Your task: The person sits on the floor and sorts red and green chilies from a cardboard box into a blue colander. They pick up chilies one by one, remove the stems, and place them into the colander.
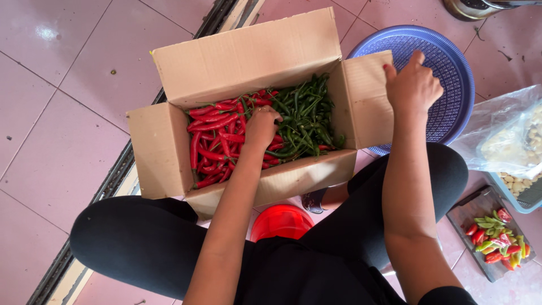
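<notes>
Both forearms are bare, without sleeves. The left hand (261,125) carries a thin ring. Behind the right hand (412,85), the legs wear black trousers.

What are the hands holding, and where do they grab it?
The right hand grips the cardboard box by its right flap's top edge. The left hand is down among the red chillies; its grip is hidden.

A home kitchen floor: pink tiles (51,164), chopping board (471,212) of cut chillies, plastic colander (451,73).
</notes>
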A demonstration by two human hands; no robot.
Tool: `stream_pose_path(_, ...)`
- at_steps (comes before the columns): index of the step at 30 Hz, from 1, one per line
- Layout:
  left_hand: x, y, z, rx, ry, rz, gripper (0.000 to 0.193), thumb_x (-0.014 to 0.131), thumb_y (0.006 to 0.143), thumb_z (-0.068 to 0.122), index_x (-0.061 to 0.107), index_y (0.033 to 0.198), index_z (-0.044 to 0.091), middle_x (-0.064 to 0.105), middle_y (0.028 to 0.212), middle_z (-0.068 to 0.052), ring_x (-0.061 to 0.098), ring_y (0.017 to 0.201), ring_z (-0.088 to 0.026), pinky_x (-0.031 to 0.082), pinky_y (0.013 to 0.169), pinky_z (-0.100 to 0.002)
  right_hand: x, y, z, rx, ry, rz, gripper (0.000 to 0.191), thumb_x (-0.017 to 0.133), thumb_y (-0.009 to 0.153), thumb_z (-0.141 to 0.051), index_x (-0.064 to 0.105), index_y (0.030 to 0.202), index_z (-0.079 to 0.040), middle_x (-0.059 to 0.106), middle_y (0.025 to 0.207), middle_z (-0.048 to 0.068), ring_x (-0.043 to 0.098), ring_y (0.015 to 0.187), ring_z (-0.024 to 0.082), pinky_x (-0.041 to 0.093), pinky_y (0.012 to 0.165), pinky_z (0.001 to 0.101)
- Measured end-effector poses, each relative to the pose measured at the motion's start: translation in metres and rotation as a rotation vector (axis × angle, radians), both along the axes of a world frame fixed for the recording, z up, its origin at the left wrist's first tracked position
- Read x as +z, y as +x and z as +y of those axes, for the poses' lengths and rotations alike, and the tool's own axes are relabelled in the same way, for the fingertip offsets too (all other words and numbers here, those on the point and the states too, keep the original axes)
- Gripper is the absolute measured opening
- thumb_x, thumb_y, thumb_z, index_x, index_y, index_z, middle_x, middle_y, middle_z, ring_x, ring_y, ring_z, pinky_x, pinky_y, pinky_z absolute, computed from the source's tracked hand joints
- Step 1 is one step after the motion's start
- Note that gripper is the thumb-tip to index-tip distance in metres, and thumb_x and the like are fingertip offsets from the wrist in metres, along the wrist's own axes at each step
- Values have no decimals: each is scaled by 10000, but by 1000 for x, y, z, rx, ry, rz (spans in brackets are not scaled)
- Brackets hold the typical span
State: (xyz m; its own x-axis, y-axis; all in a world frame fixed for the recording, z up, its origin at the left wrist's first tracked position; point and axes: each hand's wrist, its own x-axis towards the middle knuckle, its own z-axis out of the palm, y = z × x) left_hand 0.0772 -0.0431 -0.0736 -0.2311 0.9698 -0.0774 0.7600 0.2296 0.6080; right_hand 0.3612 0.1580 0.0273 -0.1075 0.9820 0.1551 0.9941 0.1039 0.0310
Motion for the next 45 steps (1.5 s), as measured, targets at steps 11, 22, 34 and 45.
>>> stream_pose_path(11, 34, 2, 10, 103, 552, -494, 115, 623, 1011, 26, 681, 1108, 43, 770, 1044, -81, 766, 942, -219, 581, 840, -311, 28, -67, -44, 764, -189, 658, 267, 803, 940, -128, 717, 1185, -65, 744, 1085, 106, 734, 848, 196, 605, 732, 335)
stream_pose_path(22, 27, -2, 12, 69, 623, -1098, 338, 644, 1004, 60, 609, 1340, 33, 658, 1342, -114, 622, 1270, -175, 475, 1114, -296, -38, -132, -98, 902, -322, 660, 216, 812, 841, -171, 647, 880, -37, 651, 780, 101, 667, 695, 289, 535, 642, 407)
stream_pose_path(34, 10, 12, 14, -24, 357, -1079, 404, 768, 927, 19, 649, 1311, -11, 758, 1061, -122, 730, 948, -147, 598, 855, -280, -30, -107, -70, 385, -966, 1387, 251, 724, 980, -267, 670, 964, -22, 671, 779, 4, 536, 596, 29, 428, 531, 184)
stream_pose_path(45, -4, -5, 20, 357, 514, -1204, 282, 740, 969, 89, 684, 1222, -22, 782, 1071, -119, 753, 969, -142, 584, 789, -253, -11, -129, -99, 891, -424, 775, 191, 760, 947, -192, 737, 987, -7, 731, 894, 123, 704, 792, 293, 559, 730, 398)
